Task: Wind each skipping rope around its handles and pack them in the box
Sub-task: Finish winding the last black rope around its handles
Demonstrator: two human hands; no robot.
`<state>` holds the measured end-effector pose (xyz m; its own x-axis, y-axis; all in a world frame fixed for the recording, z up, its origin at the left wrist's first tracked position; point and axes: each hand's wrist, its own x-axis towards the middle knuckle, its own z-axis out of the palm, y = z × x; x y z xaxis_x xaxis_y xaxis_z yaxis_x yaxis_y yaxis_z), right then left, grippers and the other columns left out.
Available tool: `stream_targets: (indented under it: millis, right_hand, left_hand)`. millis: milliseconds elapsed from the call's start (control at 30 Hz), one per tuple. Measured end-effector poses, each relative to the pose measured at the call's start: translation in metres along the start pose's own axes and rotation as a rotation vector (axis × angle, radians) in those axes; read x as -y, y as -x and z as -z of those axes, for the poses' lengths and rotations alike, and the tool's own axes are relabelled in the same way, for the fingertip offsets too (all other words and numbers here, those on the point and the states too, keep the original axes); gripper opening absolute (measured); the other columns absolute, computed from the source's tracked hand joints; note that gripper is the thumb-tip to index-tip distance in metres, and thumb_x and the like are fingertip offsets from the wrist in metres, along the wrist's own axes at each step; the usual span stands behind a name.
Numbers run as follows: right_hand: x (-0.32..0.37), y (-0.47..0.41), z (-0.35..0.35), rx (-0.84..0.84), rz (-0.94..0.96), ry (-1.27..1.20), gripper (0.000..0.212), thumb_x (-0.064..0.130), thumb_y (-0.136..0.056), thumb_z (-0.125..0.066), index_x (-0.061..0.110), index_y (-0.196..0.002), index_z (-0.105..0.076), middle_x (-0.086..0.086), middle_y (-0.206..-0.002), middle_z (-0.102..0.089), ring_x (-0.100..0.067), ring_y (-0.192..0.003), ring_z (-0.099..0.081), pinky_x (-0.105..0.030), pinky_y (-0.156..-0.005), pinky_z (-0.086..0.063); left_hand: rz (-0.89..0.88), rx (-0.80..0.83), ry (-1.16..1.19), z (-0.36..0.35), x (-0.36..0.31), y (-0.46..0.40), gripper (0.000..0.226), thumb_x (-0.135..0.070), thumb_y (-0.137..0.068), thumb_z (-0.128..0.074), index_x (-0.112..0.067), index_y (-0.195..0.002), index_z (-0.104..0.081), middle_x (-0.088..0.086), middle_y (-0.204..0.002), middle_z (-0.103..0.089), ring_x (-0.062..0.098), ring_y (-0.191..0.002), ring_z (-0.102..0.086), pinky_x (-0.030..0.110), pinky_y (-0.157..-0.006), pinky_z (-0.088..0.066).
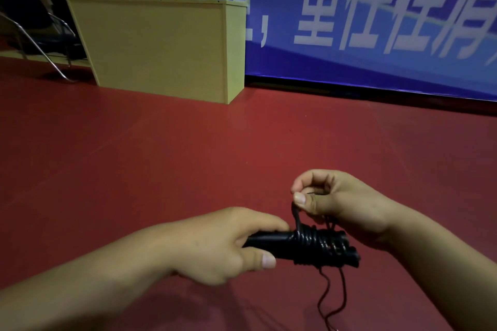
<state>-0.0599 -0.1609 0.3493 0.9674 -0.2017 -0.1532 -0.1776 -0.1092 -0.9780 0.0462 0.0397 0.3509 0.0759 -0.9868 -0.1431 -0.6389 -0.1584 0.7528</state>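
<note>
A black skipping rope (317,243) is wound in several coils around its two black handles (271,246), which lie side by side. My left hand (215,244) grips the handles at their left end, low in the head view. My right hand (333,199) is just above the coils and pinches a strand of the rope between thumb and forefinger. Thin loose strands (326,295) hang down from the bundle toward the floor. No box for packing is in sight.
A red floor (188,148) spreads below my hands. A tan wooden lectern (161,45) stands at the back left. Beside it, far left, is a chair with metal legs (40,43). A blue banner with white characters (376,21) covers the back wall.
</note>
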Motion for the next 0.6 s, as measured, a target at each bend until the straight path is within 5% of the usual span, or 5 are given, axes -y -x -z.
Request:
stream_targets:
  millis: [100, 267, 467, 600]
  right_hand:
    - [-0.002, -0.002, 0.0, 0.075, -0.01, -0.11, 0.018, 0.025, -0.075, -0.072, 0.011, -0.083, -0.065, -0.006, -0.068, -0.056, -0.015, -0.052, -0.048, -0.025, -0.047, -0.042]
    - [-0.005, -0.008, -0.018, -0.018, 0.099, 0.002, 0.022, 0.036, -0.083, -0.064, 0.014, -0.076, -0.065, -0.008, -0.067, -0.056, -0.017, -0.058, -0.048, -0.027, -0.052, -0.036]
    - [-0.006, -0.011, -0.049, -0.063, -0.09, -0.009, 0.036, 0.028, -0.103, -0.039, 0.013, -0.079, -0.062, -0.004, -0.069, -0.062, -0.016, -0.057, -0.051, -0.029, -0.056, -0.039]
    - [-0.008, -0.014, -0.057, -0.029, -0.09, -0.017, 0.036, 0.035, -0.104, -0.037, 0.006, -0.099, -0.056, -0.01, -0.073, -0.061, -0.016, -0.052, -0.05, -0.029, -0.053, -0.037]
  left_hand:
    - [-0.045, -0.026, 0.222, -0.001, 0.0, 0.0, 0.004, -0.012, -0.098, -0.057, -0.009, -0.1, -0.057, -0.002, -0.077, -0.047, 0.011, -0.071, -0.043, 0.026, -0.066, -0.036]
    - [-0.105, -0.209, 0.407, -0.002, 0.003, -0.003, 0.012, -0.02, -0.093, -0.056, -0.019, -0.104, -0.059, -0.002, -0.08, -0.063, 0.013, -0.07, -0.063, 0.021, -0.064, -0.046]
    - [-0.057, -0.432, 0.385, -0.001, 0.009, -0.007, 0.015, -0.028, -0.096, -0.051, -0.021, -0.108, -0.055, 0.002, -0.078, -0.066, 0.019, -0.071, -0.07, 0.028, -0.056, -0.048]
    - [0.024, -0.558, 0.369, 0.001, 0.013, -0.01, 0.007, -0.018, -0.102, -0.049, -0.019, -0.096, -0.054, 0.002, -0.071, -0.061, 0.016, -0.062, -0.065, 0.031, -0.054, -0.047]
